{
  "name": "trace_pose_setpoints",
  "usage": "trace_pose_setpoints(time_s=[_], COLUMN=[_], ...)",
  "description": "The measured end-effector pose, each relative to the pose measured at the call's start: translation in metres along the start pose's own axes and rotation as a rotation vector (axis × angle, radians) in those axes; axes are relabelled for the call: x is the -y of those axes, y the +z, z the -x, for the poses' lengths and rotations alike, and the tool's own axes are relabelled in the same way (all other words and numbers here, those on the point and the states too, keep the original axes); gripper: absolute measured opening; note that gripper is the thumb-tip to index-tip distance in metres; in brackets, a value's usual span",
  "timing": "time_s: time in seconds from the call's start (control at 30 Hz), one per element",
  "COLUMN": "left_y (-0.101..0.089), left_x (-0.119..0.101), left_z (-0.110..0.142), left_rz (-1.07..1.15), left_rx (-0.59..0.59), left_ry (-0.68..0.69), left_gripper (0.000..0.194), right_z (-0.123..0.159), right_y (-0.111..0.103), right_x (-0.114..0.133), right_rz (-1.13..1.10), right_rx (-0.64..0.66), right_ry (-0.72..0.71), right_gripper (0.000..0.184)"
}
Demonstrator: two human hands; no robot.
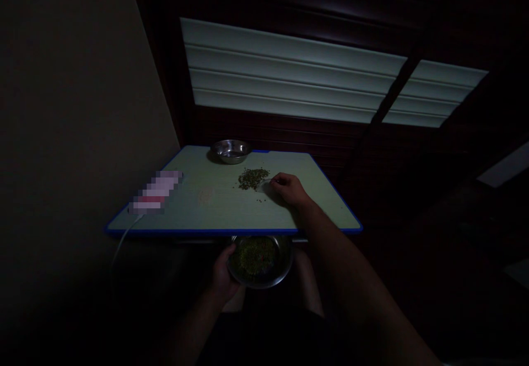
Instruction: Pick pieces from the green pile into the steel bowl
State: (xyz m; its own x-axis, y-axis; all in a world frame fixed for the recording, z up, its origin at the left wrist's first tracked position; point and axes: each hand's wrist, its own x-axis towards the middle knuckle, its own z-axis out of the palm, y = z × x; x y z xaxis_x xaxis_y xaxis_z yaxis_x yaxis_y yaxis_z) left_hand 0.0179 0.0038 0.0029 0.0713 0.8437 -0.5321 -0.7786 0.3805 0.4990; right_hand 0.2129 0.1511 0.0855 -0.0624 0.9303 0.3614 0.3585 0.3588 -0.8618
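My left hand (225,275) grips the rim of a shiny metal bowl (264,285) below the table's front edge. Inside that bowl lie many small greenish grains (256,256), perhaps beans. Over the table, my right hand (288,188) is closed in a pinch on a small see-through piece (264,186), whose kind the dim light hides. This piece is at the right side of a loose pile of brownish-green grains (252,178). A few stray grains lie in front of the pile.
The light-topped table (231,214) has a blue rim. A second metal bowl (231,152) stands at its back edge. On the left lies a blurred pinkish object (156,192) with a white cable (122,239) hanging off the edge. A wall and dark slatted panels stand behind.
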Motion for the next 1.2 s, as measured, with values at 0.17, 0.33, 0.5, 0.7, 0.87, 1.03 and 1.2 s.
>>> trace_pose_setpoints(time_s=[0.17,0.33,0.5,0.7,0.87,1.03,1.2], left_y=[-0.0009,-0.0008,0.0007,-0.0016,-0.0012,0.0004,0.0006], left_x=[0.0008,0.0,-0.0002,-0.0001,0.0,-0.0002,-0.0007], left_z=[-0.0014,-0.0009,-0.0002,-0.0008,-0.0009,-0.0009,-0.0011], left_rz=[0.019,0.024,0.028,-0.003,0.001,0.008,0.005], left_rx=[0.002,0.013,0.001,-0.004,0.003,0.002,-0.002], left_ry=[0.001,-0.002,-0.01,0.002,0.001,0.001,-0.021], left_gripper=[0.018,0.019,0.017,0.018,0.016,0.019,0.02], right_z=[-0.0006,0.0005,0.0014,0.0011,0.0,-0.0017,-0.0012], right_y=[0.0011,0.0014,0.0017,0.0009,0.0017,0.0021,0.001], right_x=[-0.0042,-0.0012,0.0031,0.0,-0.0004,-0.0031,-0.0007], right_rz=[0.009,-0.008,-0.035,-0.048,-0.066,-0.044,-0.051], right_rx=[0.029,0.014,0.022,0.047,0.012,-0.002,0.007], right_ry=[-0.018,0.035,0.034,0.093,0.081,0.042,0.065], right_gripper=[0.022,0.022,0.024,0.024,0.024,0.022,0.021])
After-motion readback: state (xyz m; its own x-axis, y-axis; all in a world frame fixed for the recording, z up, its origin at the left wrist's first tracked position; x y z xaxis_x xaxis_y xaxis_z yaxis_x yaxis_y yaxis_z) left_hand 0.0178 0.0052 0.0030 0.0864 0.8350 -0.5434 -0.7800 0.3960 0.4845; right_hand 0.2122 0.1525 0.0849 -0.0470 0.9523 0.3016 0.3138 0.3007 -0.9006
